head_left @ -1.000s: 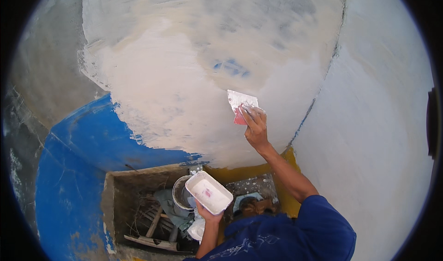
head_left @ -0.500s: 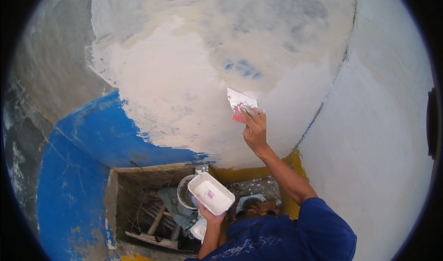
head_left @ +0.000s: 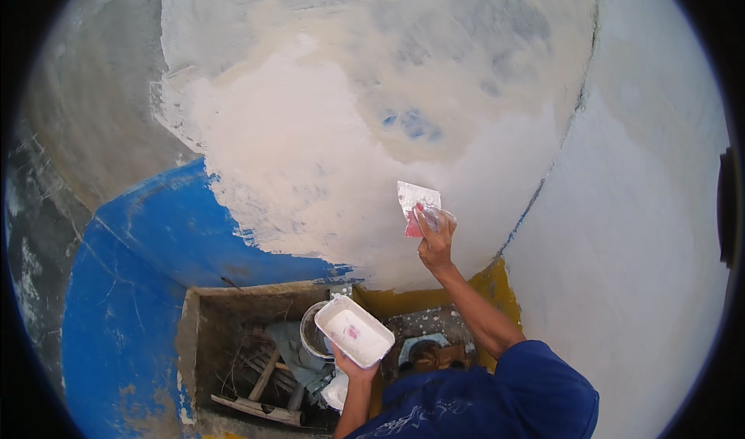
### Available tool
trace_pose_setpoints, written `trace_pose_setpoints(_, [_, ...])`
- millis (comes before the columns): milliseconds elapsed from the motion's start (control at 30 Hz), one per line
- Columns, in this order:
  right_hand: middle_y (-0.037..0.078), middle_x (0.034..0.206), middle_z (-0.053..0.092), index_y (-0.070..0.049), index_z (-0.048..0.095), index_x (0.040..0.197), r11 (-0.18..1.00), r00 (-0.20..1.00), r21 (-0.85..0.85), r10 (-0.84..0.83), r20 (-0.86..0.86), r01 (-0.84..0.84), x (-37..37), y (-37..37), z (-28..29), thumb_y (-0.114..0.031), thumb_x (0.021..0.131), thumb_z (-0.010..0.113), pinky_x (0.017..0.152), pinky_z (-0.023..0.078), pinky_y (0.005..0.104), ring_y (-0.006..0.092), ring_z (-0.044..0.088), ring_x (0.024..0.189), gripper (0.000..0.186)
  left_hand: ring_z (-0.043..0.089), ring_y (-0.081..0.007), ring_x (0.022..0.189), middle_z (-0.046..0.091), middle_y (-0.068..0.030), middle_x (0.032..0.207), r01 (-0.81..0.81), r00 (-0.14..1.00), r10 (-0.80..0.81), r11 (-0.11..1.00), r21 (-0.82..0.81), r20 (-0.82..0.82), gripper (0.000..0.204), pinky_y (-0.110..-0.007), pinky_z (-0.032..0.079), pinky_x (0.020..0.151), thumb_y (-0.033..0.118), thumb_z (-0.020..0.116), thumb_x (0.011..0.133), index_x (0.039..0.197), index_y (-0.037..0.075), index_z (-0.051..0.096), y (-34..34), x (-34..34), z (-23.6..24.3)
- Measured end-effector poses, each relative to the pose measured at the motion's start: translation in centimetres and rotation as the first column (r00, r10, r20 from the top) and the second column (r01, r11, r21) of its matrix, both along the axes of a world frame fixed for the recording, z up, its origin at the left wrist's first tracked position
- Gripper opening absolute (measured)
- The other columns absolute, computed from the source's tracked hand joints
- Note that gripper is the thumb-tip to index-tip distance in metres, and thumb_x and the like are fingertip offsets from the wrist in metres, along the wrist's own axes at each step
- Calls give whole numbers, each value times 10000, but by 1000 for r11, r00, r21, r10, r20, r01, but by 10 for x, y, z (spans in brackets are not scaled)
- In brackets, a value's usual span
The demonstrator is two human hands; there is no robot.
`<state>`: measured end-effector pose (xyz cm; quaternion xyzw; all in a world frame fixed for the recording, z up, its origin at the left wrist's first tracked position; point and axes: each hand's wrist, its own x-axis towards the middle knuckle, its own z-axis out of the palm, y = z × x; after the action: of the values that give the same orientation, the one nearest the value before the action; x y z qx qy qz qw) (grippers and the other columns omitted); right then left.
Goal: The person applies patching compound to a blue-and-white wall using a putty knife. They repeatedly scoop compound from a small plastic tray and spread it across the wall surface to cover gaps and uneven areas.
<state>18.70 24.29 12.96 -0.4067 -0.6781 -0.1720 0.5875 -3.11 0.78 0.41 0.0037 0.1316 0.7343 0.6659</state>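
Pale lettering [head_left: 415,416] on the blue shirt [head_left: 489,392] is too unclear to read; the right hand [head_left: 438,239] is clamped on a scraper [head_left: 418,197] jutting far and left of the grip; nearer, the left hand [head_left: 355,368] grips a white tray [head_left: 329,313]

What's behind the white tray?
Part of a round bucket shows past the left edge of the tray. The tray hides much of it, so I can't see everything inside.

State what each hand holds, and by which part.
Left hand: white tray, by its near-left side, fingers partly hidden. Right hand: flat scraper, by its red lower end.
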Motion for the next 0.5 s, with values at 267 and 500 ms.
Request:
trace_pose_setpoints(267, [134, 1266, 631, -24, 672, 1263, 955, 969, 186, -209, -134, 232, 81, 24, 128, 154, 672, 503, 1048, 389, 452, 349, 533, 1181, 640, 518, -334, 1304, 525, -61, 1435, -2, 1000, 2, 999, -44, 7, 651, -578, 403, 1089, 594, 445, 984, 1484, 177, 430, -3, 1, 2])
trace_pose_setpoints(500, [76, 1288, 616, -95, 677, 1277, 994, 997, -101, -32, 69, 39, 39, -20, 29, 130, 705, 532, 1018, 405, 443, 311, 533, 1175, 632, 509, -340, 1313, 515, -59, 1447, 48, 999, -48, 998, -38, 13, 670, -570, 398, 1101, 609, 441, 982, 1496, 180, 417, 2, 10, 13])
